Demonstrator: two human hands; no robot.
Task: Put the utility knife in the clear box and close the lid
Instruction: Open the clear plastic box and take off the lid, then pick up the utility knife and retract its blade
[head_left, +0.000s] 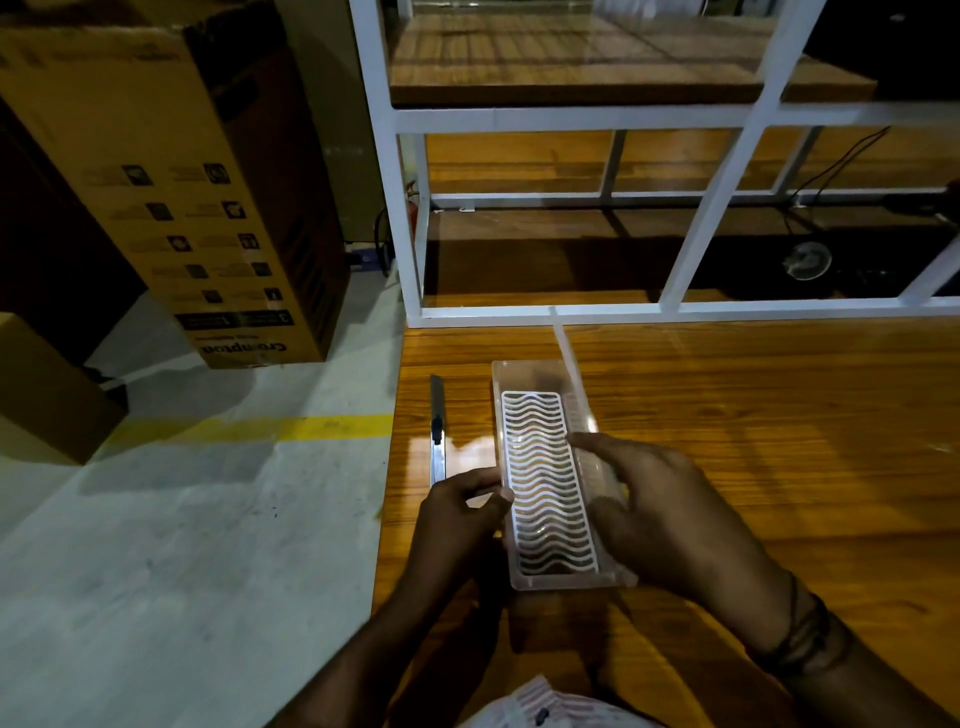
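Both hands frame the clear box (545, 467) on the glossy wood-grain tabletop (753, 441): the left hand (462, 525) pinches its near left rim between thumb and curled fingers, and the right hand (660, 514) lies half-open against its right wall, fingertips on the rim. Inside sits a white wavy-slotted grille (545, 483), and the lid appears to stand open at the far right edge. With the slim metal utility knife (437, 431) untouched just left of the box, a sound next move seems to be steadying the slippery plastic with the right hand while the left takes the knife by its handle.
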